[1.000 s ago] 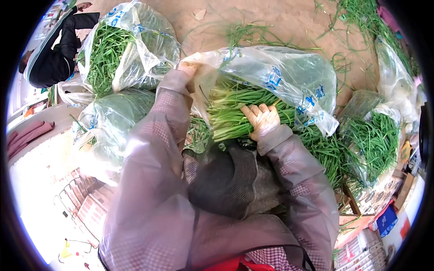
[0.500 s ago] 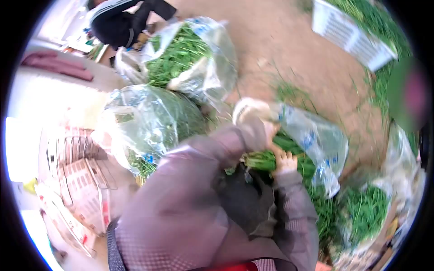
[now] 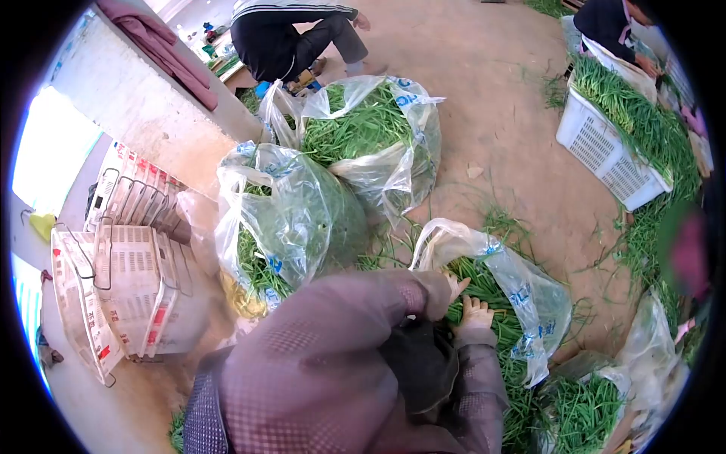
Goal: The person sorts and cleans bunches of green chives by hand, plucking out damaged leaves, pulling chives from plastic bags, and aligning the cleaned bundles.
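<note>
Long, thin green stalks (image 3: 493, 286) lie in a clear plastic bag (image 3: 548, 306) with blue print, spread on the floor in front of me. My left hand (image 3: 455, 287) rests at the near left side of the stalks, thumb and finger apart; its other fingers are partly hidden. Just beside it, my right hand (image 3: 476, 313) lies on the stalks with its fingers spread. The bag's pale, bunched edge (image 3: 442, 231) is above my left hand. More loose stalks (image 3: 518, 412) lie along my right sleeve.
Two filled plastic bags (image 3: 291, 204) (image 3: 393, 151) stand ahead on the left. White crates (image 3: 132, 287) are stacked at far left. A white basket (image 3: 605, 151) of greens stands at right, with another person (image 3: 605, 30) behind. Someone crouches (image 3: 280, 38) at the top. An open bag of greens (image 3: 582, 412) sits lower right.
The view has shifted, showing more at the top. My hands have pushed the bunch deeper into the bag; its pale stem ends no longer show. The crouching person's legs are now more visible.
</note>
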Action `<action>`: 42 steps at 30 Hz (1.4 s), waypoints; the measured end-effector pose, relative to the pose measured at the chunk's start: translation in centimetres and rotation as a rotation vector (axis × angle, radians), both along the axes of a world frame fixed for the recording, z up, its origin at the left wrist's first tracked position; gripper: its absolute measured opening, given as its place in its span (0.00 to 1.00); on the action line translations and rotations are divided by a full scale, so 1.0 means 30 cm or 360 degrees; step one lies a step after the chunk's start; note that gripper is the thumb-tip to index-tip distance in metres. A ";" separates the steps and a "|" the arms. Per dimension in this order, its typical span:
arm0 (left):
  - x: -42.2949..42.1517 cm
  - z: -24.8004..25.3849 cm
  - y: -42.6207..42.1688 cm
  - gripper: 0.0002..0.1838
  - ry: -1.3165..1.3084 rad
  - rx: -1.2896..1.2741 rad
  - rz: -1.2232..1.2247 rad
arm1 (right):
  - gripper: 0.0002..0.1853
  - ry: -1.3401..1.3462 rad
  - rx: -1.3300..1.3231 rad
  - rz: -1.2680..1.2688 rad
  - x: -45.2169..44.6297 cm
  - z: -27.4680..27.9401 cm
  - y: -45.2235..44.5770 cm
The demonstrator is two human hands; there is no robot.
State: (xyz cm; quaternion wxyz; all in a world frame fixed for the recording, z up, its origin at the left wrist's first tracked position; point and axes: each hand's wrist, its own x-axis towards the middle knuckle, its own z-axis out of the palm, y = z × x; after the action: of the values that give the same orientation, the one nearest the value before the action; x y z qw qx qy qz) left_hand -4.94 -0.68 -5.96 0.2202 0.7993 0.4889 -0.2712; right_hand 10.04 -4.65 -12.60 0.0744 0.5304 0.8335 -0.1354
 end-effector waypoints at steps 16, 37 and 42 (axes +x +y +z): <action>0.034 0.338 0.018 0.26 -0.0360 -0.0013 0.0126 | 0.34 0.2295 -0.2213 -0.1893 0.009 -0.037 -0.141; 0.294 0.581 -0.098 0.23 -0.0494 -0.0720 -0.0722 | 0.28 0.3442 -0.1499 -0.2113 0.197 0.073 -0.326; 0.355 0.287 -0.108 0.22 -0.0462 -0.0708 -0.0661 | 0.24 0.3625 -0.1528 -0.2081 0.212 0.060 -0.361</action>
State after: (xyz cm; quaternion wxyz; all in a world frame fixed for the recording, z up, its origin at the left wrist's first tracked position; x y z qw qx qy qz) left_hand 5.72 -3.92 2.65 0.3966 0.8446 0.2079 -0.2935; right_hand 16.39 -15.47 -10.81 -0.5390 0.3412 -0.0871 -0.7651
